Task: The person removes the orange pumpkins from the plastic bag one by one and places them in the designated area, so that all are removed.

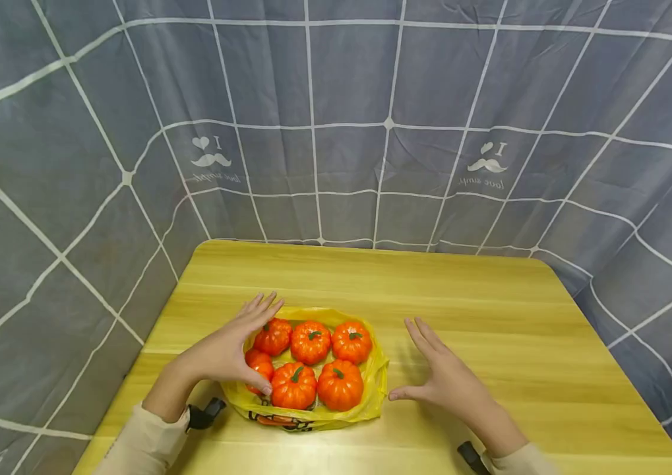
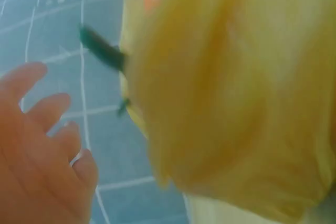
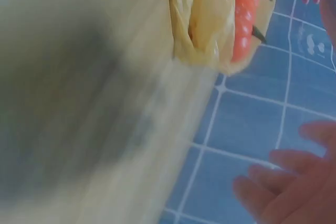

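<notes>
While six pumpkins [image 1: 310, 348] sit in yellow bag [image 1: 379, 373] on counter [image 1: 430, 290], your left grip [image 1: 231, 348], thumb and fingers apart, at bag's left side; your right grip [image 1: 447, 376], likewise apart, just beyond right side.

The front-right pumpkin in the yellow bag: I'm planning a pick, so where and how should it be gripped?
From above, probably: right hand round the ribbed sides of the front-right pumpkin, not the thin stem. The stem faces up, and the yellow plastic bag is open on top.

Left hand [image 1: 235, 346], right hand [image 1: 450, 379] well apart; fingers [image 1: 428, 342] loosely extended, thumbs [image 1: 409, 393] spread inward.
</notes>
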Motion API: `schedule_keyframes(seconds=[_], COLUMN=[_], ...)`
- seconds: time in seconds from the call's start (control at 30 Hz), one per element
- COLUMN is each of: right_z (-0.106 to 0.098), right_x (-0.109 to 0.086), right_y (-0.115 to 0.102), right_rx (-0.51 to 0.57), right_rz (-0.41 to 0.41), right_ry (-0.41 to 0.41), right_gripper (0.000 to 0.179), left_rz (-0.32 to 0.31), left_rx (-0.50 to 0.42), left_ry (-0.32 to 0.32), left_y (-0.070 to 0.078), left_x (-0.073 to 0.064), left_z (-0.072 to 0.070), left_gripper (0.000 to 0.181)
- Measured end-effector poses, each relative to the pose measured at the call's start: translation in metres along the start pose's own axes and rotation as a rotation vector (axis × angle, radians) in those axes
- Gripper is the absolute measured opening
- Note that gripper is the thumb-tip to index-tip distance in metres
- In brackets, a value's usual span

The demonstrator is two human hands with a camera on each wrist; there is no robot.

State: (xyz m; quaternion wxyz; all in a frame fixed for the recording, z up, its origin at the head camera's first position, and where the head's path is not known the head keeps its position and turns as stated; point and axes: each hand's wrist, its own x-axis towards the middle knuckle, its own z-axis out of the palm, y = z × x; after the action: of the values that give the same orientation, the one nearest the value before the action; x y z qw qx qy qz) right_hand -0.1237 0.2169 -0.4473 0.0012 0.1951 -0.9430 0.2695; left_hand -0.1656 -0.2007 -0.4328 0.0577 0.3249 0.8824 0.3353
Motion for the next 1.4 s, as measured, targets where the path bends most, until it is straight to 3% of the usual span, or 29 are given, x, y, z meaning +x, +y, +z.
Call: schedule_keyframes(seconds=[0.33, 0.57, 0.7, 0.97, 1.4], right_z=[0.03, 0.039, 0.046, 0.061, 0.079], right_x=[0.004, 0.007, 0.008, 0.007, 0.01], right_y=[-0.011, -0.021, -0.025, -0.031, -0.035], right_rx=[0.225, 0.289, 0.31, 0.299, 0.162], right_rz=[-0.025, -0.029, -0.036, -0.027, -0.069], right_ry=[-0.051, -0.057, -0.046, -0.033, 0.034], right_gripper=[0.124, 0.121, 0.12, 0.115, 0.102], left_rz=[-0.043, -0.074, -0.072, -0.106, -0.106], left_rx=[-0.15, -0.23, -0.244, -0.288, -0.281], left_ry=[-0.024, -0.099, -0.134, -0.122, -0.118], left_y=[-0.04, -0.055, -0.06, -0.061, -0.058], left_x=[-0.021, -0.033, -0.033, -0.029, -0.024], left_z=[-0.005, -0.002, 0.005, 0.02, 0.026], left_gripper=[0.14, 0.144, 0.144, 0.142, 0.141])
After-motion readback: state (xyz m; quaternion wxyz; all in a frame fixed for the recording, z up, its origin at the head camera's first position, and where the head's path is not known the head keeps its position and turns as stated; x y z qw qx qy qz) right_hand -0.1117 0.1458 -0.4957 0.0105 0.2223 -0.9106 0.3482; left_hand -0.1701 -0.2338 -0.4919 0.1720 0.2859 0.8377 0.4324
